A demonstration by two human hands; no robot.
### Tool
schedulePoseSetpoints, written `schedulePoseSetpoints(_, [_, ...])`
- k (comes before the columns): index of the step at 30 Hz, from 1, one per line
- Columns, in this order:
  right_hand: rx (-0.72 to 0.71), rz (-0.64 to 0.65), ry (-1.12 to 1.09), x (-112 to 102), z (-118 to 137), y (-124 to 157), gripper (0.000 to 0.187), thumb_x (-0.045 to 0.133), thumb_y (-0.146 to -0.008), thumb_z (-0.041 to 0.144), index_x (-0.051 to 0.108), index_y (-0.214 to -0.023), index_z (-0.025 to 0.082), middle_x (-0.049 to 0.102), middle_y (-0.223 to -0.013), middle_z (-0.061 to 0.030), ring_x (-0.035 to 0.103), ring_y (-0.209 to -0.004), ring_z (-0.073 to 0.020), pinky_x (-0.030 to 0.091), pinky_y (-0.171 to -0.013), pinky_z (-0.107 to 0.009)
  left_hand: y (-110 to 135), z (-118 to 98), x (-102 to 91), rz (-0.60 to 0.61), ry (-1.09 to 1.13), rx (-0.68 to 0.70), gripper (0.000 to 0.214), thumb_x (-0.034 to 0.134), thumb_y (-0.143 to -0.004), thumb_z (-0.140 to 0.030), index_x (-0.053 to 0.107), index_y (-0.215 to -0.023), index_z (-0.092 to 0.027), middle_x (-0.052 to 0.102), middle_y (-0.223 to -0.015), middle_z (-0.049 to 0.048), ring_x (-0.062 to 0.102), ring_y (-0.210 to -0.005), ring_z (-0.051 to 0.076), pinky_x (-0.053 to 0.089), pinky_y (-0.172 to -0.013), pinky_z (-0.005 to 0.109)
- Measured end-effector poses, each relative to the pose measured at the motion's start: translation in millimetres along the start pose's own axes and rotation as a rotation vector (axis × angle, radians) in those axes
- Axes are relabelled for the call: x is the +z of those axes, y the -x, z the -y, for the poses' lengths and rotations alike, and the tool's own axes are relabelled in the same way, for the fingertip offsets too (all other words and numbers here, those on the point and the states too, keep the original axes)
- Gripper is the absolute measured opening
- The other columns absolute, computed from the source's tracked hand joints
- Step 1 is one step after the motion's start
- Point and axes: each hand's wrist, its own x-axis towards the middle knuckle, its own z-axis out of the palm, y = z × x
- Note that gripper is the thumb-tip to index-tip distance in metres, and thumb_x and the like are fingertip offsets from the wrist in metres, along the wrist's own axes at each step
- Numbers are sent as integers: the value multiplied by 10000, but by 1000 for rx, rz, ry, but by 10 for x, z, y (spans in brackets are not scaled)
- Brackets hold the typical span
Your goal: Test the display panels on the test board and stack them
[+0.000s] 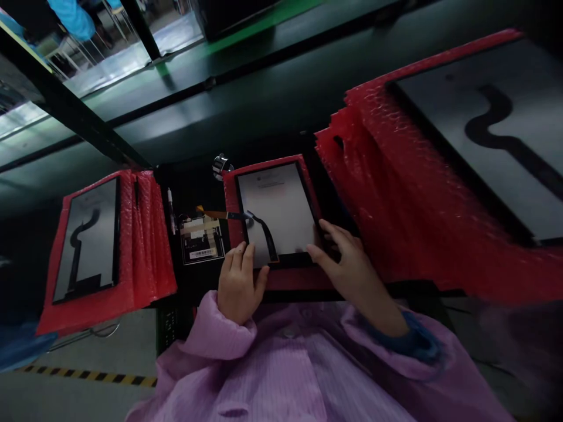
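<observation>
- Two bare hands frame a display panel (281,205): the left hand (237,287) at its near left corner, the right hand (349,264) along its right edge by the near corner.
- Left hand: fingers lie side by side, thumb slightly apart. Right hand: thumb and fingers stand wide. Neither wraps round the panel; how firmly they touch it cannot be told.
- The panel lies flat between the hands, long axis running away from the person, far end leaning left; faint print sits at that end.
- A black flex cable (267,237) rises from the near edge between the hands and bends left. An orange flex strip (215,214) extends beyond the panel's left edge, ahead of the left hand; whether it joins the circuit module (200,237) there is unclear.
- Red bubble wrap (290,279) underlies the panel and shows as a border, widest between the hands, close to the edge of the bench (202,276).
- Left of the left hand, a pen (170,205) and the module take up the gap before the left bubble-wrap stack (153,246), topped by another panel (97,225).
- Just beyond the right hand, the right bubble-wrap stack (378,193) bears a third panel (444,88), leaving a narrow dark gap.
</observation>
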Motion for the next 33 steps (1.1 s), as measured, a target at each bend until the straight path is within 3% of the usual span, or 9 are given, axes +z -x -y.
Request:
schedulePoseSetpoints(4, [187, 98, -363, -245, 188, -1, 554, 668, -830, 551, 646, -1305, 266, 641, -1407, -104, 610, -1311, -317, 501, -1134, -554, -52, 55, -172, 112, 160, -80, 502, 457, -1039, -523, 570, -1366, -159, 688, -1279, 184, 631, -1214, 331, 533, -1054, 523])
schedulePoseSetpoints(7, [80, 175, -498, -424, 538, 153, 579, 691, -846, 558, 611, -1367, 319, 594, -1480, -67, 568, -1386, -304, 540, -1119, -498, -165, 143, -384, 244, 328, -216, 579, 448, -1019, -614, 616, -1333, -157, 722, -1227, 175, 670, -1166, 318, 544, -1031, 500])
schedulePoseSetpoints(10, [-112, 320, -545, -454, 928, 287, 602, 668, -903, 568, 533, -1452, 361, 539, -1543, -46, 564, -1397, -278, 562, -1106, -452, -333, 238, -560, 335, 516, -344, 568, 444, -997, -675, 723, -1092, -188, 774, -1070, 127, 731, -1015, 286, 580, -933, 440])
schedulePoseSetpoints(13, [-326, 561, -508, -269, 1155, 287, 708, 629, -914, 656, 470, -1517, 322, 479, -1597, -65, 477, -1476, -282, 455, -1222, -474, -526, 294, -643, 104, 714, -431, 493, 534, -963, -668, 735, -943, -218, 777, -958, 77, 738, -909, 244, 593, -823, 370])
schedulePoseSetpoints(16, [-479, 759, -603, 87, 1143, 210, 748, 428, -951, 775, 443, -1533, 307, 467, -1602, -57, 432, -1505, -255, 419, -1245, -465, -690, 321, -654, -226, 1077, -443, 446, 524, -979, -612, 687, -1240, -288, 709, -1346, 53, 662, -1253, 255, 566, -1012, 402])
schedulePoseSetpoints(19, [-394, 560, -519, 468, 1007, 181, 644, 292, -1029, 683, 443, -1521, 295, 487, -1568, -71, 437, -1477, -236, 390, -1256, -489, -768, 352, -663, -269, 1245, -478, 499, 422, -1016, -567, 611, -1391, -299, 626, -1485, 44, 577, -1387, 270, 504, -1131, 474])
schedulePoseSetpoints(22, [-278, 328, -212, 704, 916, 227, 700, 359, -1014, 660, 443, -1527, 192, 511, -1520, -160, 381, -1470, -322, 276, -1277, -615, -762, 375, -694, -265, 1232, -512, 475, 453, -998, -525, 642, -1361, -285, 655, -1445, 54, 619, -1337, 295, 554, -1062, 497])
schedulePoseSetpoints(28, [-632, 668, -494, 629, 990, 350, 703, 417, -993, 692, 446, -1546, 260, 501, -1574, -81, 355, -1520, -257, 356, -1272, -486, -733, 420, -722, -222, 1221, -608, 460, 568, -942, -453, 618, -1376, -309, 674, -1420, 17, 614, -1348, 247, 527, -1095, 411])
schedulePoseSetpoints(33, [-322, 410, -322, 593, 897, 339, 517, 434, -1030, 561, 535, -1456, 288, 471, -1584, -96, 360, -1518, -283, 298, -1270, -580, -720, 531, -704, -223, 1262, -726, 515, 615, -901, -440, 608, -1394, -292, 672, -1429, 40, 638, -1311, 271, 539, -1074, 441])
